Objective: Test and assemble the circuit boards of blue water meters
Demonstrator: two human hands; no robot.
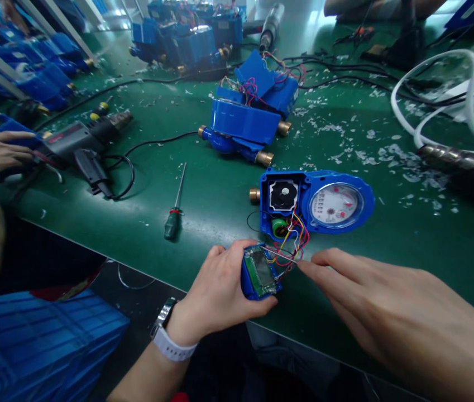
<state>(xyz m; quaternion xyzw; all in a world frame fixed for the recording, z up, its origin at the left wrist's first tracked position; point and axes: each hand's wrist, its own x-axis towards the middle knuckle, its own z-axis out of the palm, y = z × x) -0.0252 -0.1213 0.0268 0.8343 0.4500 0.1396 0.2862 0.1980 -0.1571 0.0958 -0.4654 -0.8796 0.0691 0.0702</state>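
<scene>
My left hand (224, 285) is wrapped round a small blue housing with a green circuit board (253, 268) and a grey display, tilted face up near the table edge. My right hand (370, 296) pinches a thin metal tool (278, 254), its tip at the board's upper edge; its handle is hidden in the fingers, so I cannot tell its kind. Coloured wires (299, 231) run from the board to an opened blue water meter (341, 177) just beyond. That meter has a round dial, a green cylindrical part and a brass end.
A screwdriver (172, 223) lies left of my hands. Further off are more blue meters (240, 123) with loose wires. A heat gun (73, 142) lies near a co-worker's hand (2, 151); another metal nozzle (450, 156) is at right. Clear scraps litter the green table (211, 206).
</scene>
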